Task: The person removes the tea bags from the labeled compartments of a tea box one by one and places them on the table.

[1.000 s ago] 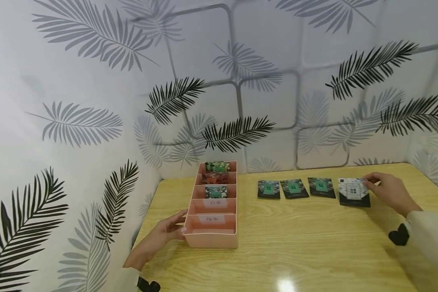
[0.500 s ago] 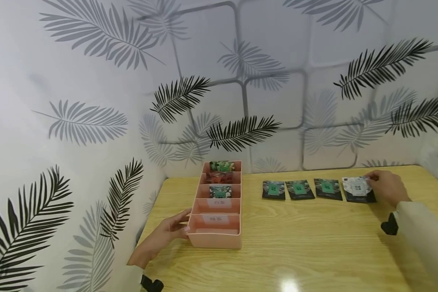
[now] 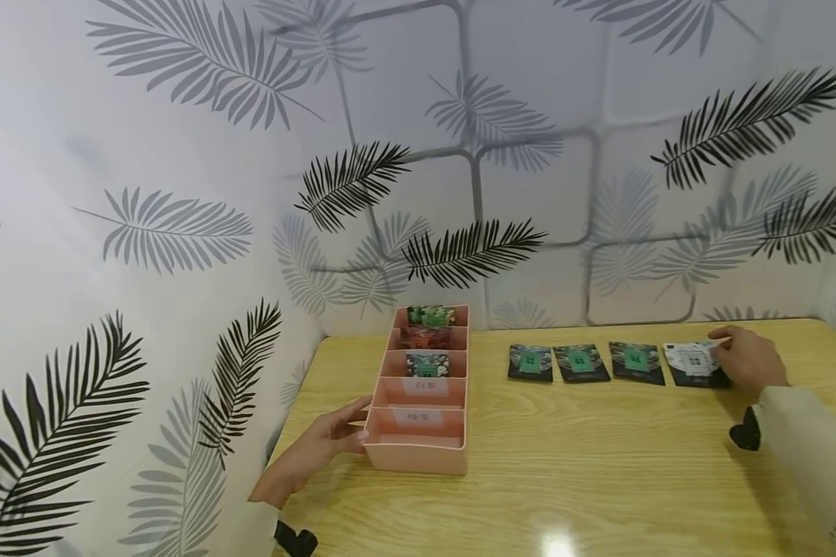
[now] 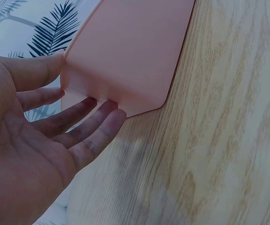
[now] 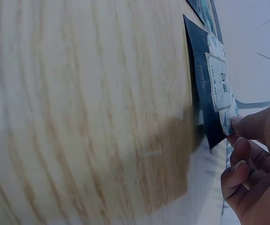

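Observation:
My right hand (image 3: 751, 361) pinches the right edge of a black-and-white tea sachet (image 3: 693, 363) between thumb and forefinger. The right wrist view shows that sachet (image 5: 214, 86) tilted at the table, with the thumb on its printed face. Three dark tea sachets with green labels (image 3: 580, 363) lie in a row to its left. My left hand (image 3: 323, 442) rests at the near left corner of a pink divided box (image 3: 418, 458). Fairly straight fingers (image 4: 90, 140) touch the box's wall in the left wrist view.
Inside the box, the three far compartments hold a green packet (image 3: 432, 316), a red packet (image 3: 426, 337) and a dark green-labelled sachet (image 3: 428, 365). Paper labels (image 3: 421, 418) mark the two near compartments. A leaf-patterned wall (image 3: 529, 193) borders the wooden table (image 3: 571, 456).
The right hand has shifted the black-and-white sachet slightly back, in line with the row, and it looks flatter. The left hand stays at the box. The head view has turned a little left.

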